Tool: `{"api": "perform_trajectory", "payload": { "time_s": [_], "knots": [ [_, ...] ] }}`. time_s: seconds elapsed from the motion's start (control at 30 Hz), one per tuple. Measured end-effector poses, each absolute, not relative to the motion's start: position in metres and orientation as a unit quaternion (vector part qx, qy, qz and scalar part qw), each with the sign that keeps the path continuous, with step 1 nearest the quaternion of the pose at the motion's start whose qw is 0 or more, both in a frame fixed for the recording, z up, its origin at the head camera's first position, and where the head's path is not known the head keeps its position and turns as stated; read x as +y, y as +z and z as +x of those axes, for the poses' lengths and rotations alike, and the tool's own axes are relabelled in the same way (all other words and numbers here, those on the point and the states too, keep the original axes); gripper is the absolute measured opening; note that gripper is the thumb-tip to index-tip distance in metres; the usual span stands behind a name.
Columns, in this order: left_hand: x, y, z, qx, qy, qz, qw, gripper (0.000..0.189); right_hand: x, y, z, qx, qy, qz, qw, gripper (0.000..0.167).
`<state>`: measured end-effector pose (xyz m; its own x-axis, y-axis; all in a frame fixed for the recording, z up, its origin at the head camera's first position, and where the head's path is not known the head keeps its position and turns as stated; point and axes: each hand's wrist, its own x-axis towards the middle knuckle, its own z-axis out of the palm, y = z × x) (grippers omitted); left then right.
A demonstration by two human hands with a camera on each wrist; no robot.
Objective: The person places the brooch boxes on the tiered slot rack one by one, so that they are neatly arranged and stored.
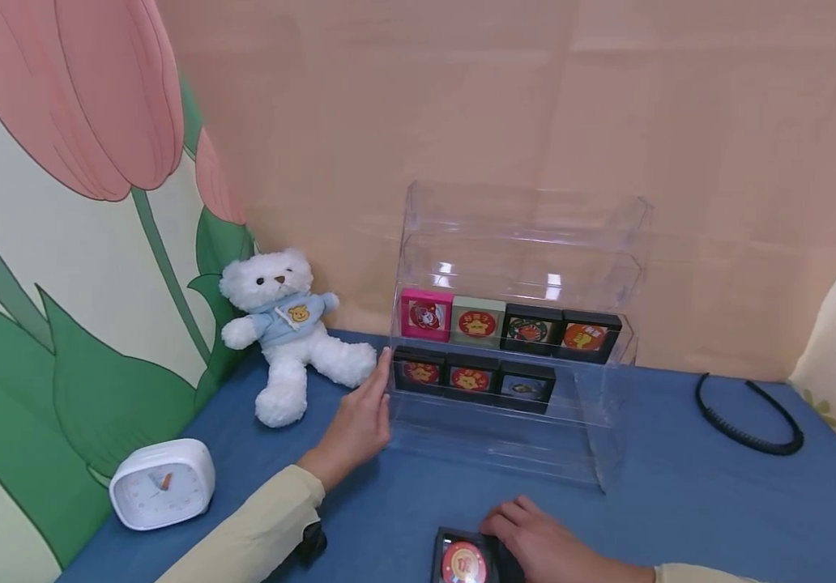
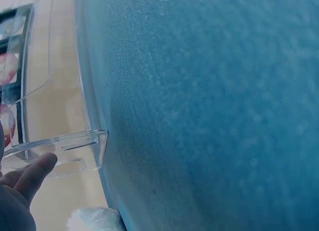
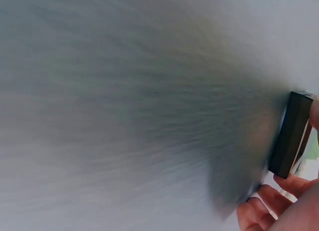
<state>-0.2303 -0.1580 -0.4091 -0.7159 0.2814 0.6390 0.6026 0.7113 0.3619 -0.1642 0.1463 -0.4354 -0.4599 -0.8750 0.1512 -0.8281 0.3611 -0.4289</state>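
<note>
A clear tiered display rack [image 1: 498, 445] stands on the blue cloth, with small square framed boxes on two of its tiers. My left hand [image 1: 356, 429] is at the rack's left side, fingers extended along it; in the left wrist view a fingertip [image 2: 45, 163] lies against the clear side wall. Low in the head view, my right hand [image 1: 542, 542] pinches a black box [image 3: 289, 136] between thumb and fingers, as the right wrist view shows. Just left of that hand is a black-framed box with a red round emblem [image 1: 464, 561].
A white teddy bear [image 1: 287, 332] in a blue hoodie sits left of the rack. A white clock [image 1: 163, 486] stands at the front left. On the right lies a black curved band [image 1: 749, 437]. A small black object [image 1: 311, 542] shows beside the left sleeve.
</note>
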Motion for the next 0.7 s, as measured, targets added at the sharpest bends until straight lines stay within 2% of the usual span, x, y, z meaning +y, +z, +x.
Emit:
{"api": "perform_trajectory", "payload": {
  "time_s": [0.13, 0.3, 0.37, 0.43, 0.57, 0.7],
  "knots": [
    [-0.159, -0.410, -0.230, -0.883, -0.281, -0.248, 0.283, 0.073, 0.172, -0.440, -0.164, 0.841, -0.217, -0.491, 0.066, 0.048],
    [-0.159, -0.410, -0.230, -0.882, -0.282, -0.251, 0.283, 0.075, 0.189, -0.431, -0.151, 0.885, -0.225, -0.381, 0.143, 0.053],
    [-0.159, -0.410, -0.230, -0.883, -0.282, -0.249, 0.281, 0.076, 0.193, -0.425, -0.145, 0.886, -0.255, -0.354, 0.157, 0.051],
    [-0.159, -0.410, -0.230, -0.884, -0.280, -0.249, 0.279, 0.075, 0.197, -0.419, -0.142, 0.865, -0.307, -0.371, 0.143, 0.043],
    [-0.158, -0.409, -0.229, -0.886, -0.277, -0.248, 0.276, 0.073, 0.203, -0.410, -0.138, 0.790, -0.416, -0.438, 0.105, 0.017],
    [-0.158, -0.408, -0.229, -0.887, -0.273, -0.247, 0.280, 0.073, 0.211, -0.398, -0.139, 0.775, -0.452, -0.432, 0.089, 0.014]
  ]
}}
